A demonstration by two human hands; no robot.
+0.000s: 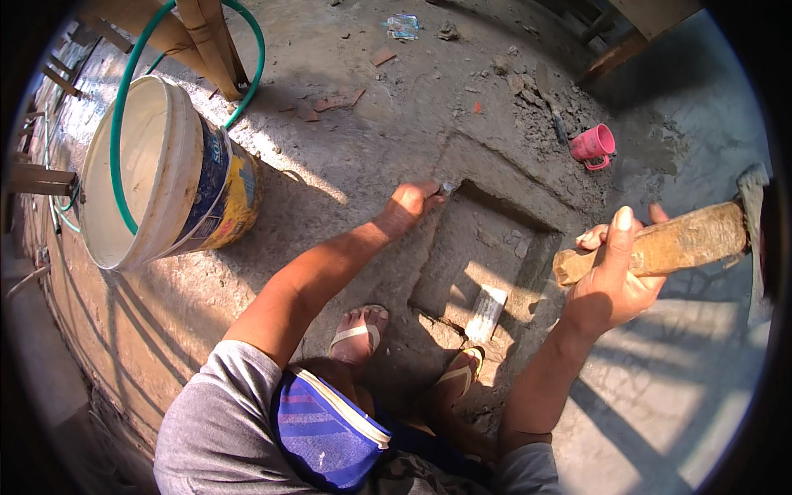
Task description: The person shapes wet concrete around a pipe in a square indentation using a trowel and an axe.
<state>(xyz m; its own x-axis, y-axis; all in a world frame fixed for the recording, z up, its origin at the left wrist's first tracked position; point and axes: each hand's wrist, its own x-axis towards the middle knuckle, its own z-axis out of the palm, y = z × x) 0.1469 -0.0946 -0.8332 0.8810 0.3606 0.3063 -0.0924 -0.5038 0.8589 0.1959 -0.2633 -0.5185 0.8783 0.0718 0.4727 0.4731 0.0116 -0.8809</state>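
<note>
My left hand (408, 208) reaches to the far left corner of a square recess (474, 243) sunk in the grey floor. Its fingers are pinched together, and a small pale thing (448, 189) shows at their tips, too small to name. Over the recess's right side, my right hand (615, 285) is closed round the thick wooden handle of a tool (693, 239). A flat, worn metal head (753, 223) sits crosswise at the handle's far end, partly lost in the dark rim. A whitish flat piece (487, 314) lies at the recess's near edge, in sunlight.
A large white bucket (177, 177) stands at the left, a green hose (122, 157) looping over it. Bamboo posts (210, 49) rise behind. A pink mug (592, 147) sits beside crumbled mortar (540, 111) at the far right. My sandalled feet (360, 330) are by the near edge.
</note>
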